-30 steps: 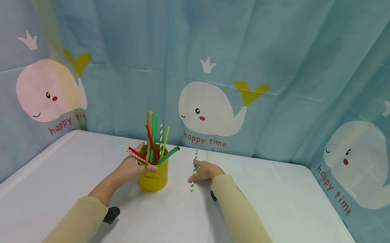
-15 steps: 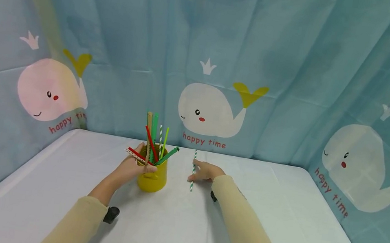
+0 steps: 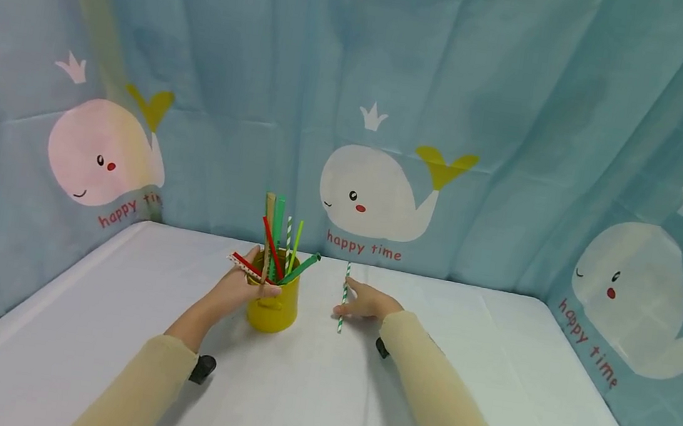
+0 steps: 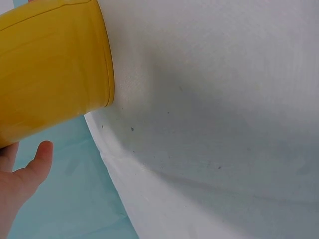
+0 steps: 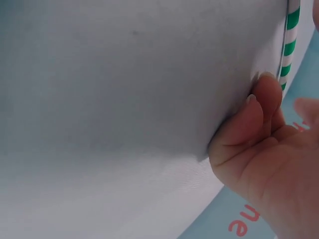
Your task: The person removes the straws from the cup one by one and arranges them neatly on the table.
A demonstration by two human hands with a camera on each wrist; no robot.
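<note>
On the left side of the table, my left hand (image 3: 237, 293) grips a yellow cup (image 3: 276, 312), thumb over the near rim and fingers at the far left side. Several straws and sticks (image 3: 277, 233), red, green, tan and striped, stand or lean in it. In the left wrist view the yellow cup (image 4: 55, 69) fills the upper left, with fingertips just below it. My right hand (image 3: 369, 301) holds a green-and-white striped straw (image 3: 340, 324) low over the table, to the right of the cup. In the right wrist view this striped straw (image 5: 289, 47) runs past the curled fingers (image 5: 244, 124).
A white-covered table (image 3: 304, 395) extends around both hands. Behind it and at the sides hangs a blue curtain (image 3: 256, 72) printed with whales. Small black wrist devices (image 3: 203, 370) sit under both forearms.
The head view has shifted slightly, so the whole scene appears a little farther right. Both hands keep the same hold on the cup and the striped straw.
</note>
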